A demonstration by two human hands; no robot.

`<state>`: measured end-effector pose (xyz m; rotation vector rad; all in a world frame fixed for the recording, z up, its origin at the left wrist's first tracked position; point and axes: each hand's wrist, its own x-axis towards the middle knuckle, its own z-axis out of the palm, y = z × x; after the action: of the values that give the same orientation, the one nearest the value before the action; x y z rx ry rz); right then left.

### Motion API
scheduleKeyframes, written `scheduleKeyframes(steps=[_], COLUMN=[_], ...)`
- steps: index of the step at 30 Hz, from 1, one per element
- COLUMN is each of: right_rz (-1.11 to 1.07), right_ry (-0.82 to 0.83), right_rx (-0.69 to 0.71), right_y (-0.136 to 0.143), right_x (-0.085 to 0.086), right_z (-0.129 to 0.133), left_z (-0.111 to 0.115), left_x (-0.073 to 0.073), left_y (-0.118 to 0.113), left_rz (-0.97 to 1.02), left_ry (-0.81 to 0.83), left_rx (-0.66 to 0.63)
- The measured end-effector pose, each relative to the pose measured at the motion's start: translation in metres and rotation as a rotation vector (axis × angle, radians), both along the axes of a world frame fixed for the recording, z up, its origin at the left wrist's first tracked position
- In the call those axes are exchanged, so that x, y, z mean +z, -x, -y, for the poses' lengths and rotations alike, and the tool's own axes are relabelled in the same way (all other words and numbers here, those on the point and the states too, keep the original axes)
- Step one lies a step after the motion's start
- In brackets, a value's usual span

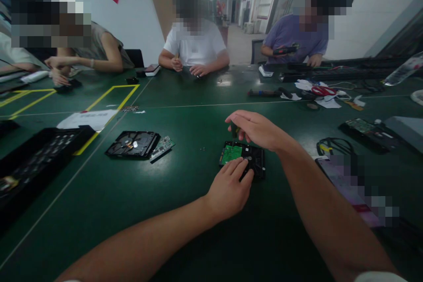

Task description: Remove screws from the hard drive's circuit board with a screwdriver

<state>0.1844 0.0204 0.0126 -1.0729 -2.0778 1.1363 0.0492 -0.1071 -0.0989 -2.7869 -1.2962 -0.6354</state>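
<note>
In the head view, the hard drive (254,154) lies on the bench (185,185), green circuit board (231,154) up. The left hand (232,187) rests on it, grip unclenched; the right hand (256,129), above, grips what seems a dark tool (234,131).

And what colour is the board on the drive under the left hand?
The board is green, clearest in the head view.

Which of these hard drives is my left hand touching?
The hard drive with the bright green board is under your left hand; the other drive, farther left beside a circuit board, is untouched.
</note>
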Motion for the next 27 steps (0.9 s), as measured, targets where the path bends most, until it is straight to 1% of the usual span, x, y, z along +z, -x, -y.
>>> scheduleKeyframes(steps=[3, 7, 16, 23, 27], right_rz=[0.034, 0.044, 0.101, 0.076, 0.039], right_ry=[-0.040, -0.050, -0.116, -0.099, -0.089], right_rx=[0.001, -0.002, -0.057, -0.008, -0.009], right_y=[-0.001, -0.001, -0.003, 0.004, 0.004], right_x=[0.003, 0.006, 0.016, 0.014, 0.013], right_z=[0.001, 0.004, 0.008, 0.011, 0.011], left_z=[0.000, 0.000, 0.000, 0.001, 0.001], left_x=[0.001, 0.001, -0.003, -0.005, -0.005], left_y=[0.000, 0.000, 0.002, 0.000, 0.000], left_rz=[-0.003, -0.007, -0.003, 0.005, -0.008], left_ry=[0.001, 0.000, 0.007, -0.011, -0.002], left_rx=[-0.001, 0.001, -0.017, -0.008, -0.005])
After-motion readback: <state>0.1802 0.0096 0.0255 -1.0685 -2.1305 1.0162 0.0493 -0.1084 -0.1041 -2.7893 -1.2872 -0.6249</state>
